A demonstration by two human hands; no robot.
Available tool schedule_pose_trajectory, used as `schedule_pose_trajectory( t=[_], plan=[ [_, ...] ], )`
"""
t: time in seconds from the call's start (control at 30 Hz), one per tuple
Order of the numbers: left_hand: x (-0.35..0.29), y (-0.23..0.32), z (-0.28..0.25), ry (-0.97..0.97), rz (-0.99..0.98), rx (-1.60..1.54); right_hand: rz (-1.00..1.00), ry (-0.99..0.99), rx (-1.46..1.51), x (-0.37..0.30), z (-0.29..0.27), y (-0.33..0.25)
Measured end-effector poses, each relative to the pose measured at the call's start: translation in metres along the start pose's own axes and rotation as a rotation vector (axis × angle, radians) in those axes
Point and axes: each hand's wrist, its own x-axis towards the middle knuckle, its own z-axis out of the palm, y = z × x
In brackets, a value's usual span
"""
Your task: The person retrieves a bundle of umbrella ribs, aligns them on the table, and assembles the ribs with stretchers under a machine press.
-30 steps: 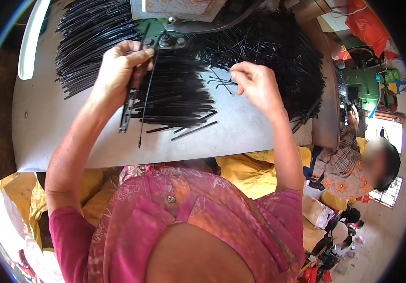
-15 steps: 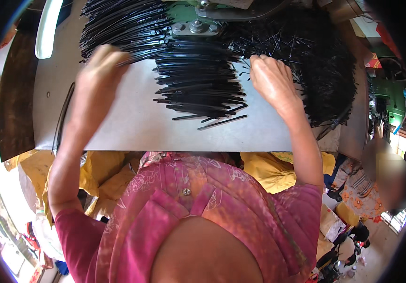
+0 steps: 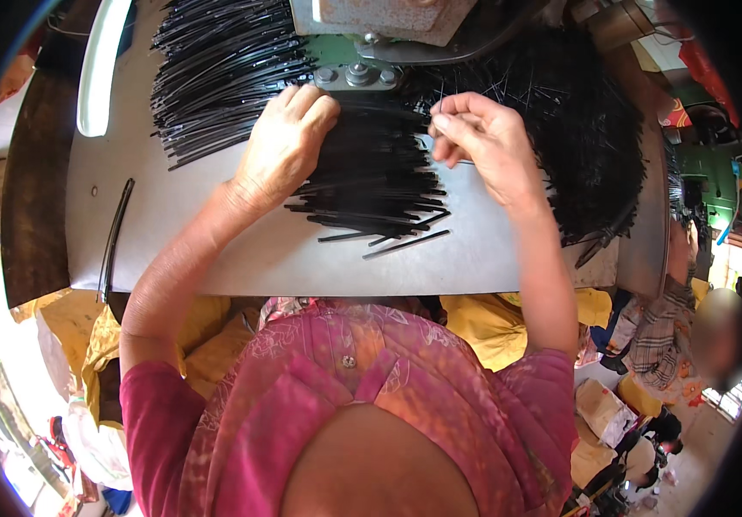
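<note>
A pile of thin black strips point(image 3: 362, 194) lies across the metal tabletop point(image 3: 233, 267) in front of me. My left hand point(image 3: 291, 138) is closed at the pile's left end. Its fingertips are hidden, so what it grips does not show. Over the right end, my right hand point(image 3: 487, 142) has thumb and forefinger pinched together. Anything between them is too small to make out. Strips between the two hands look smeared by motion. To the left lies a larger stack of long black strips point(image 3: 224, 77). A tangled heap of fine black pieces point(image 3: 595, 155) lies right.
A green machine base with a bolted plate point(image 3: 357, 76) stands behind the middle pile, under a worn metal block point(image 3: 379, 21). A few loose strips point(image 3: 117, 233) lie near the table's left edge. Yellow sacks point(image 3: 491, 327) are below the front edge. Another person point(image 3: 668, 336) is at far right.
My left hand has moved right, from the left stack to the middle pile. My right hand has shifted slightly and turned, with its thumb now showing. More of the metal block shows.
</note>
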Motion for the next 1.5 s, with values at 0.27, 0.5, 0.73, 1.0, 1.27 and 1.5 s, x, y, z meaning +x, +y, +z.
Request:
schedule_pose_trajectory(
  t=[0.27,0.5,0.73,1.0,1.27,1.5],
  plan=[
    [0.013,0.012,-0.010,0.085,-0.293,-0.070,-0.016,0.253,0.835,0.032,0.039,0.007],
    [0.017,0.004,-0.009,0.139,-0.354,-0.200,-0.094,0.360,0.931,0.038,0.055,0.006],
    [0.018,0.002,-0.008,0.164,-0.355,-0.199,-0.124,0.388,0.907,0.037,0.060,0.006],
    [0.020,0.003,-0.007,0.134,-0.390,-0.248,-0.144,0.405,0.889,0.039,0.062,0.008],
    [0.020,0.004,-0.004,0.166,-0.388,-0.241,-0.153,0.408,0.863,0.039,0.063,0.004],
    [0.021,0.001,-0.001,0.169,-0.326,-0.128,-0.158,0.417,0.858,0.046,0.065,0.007]
  ],
)
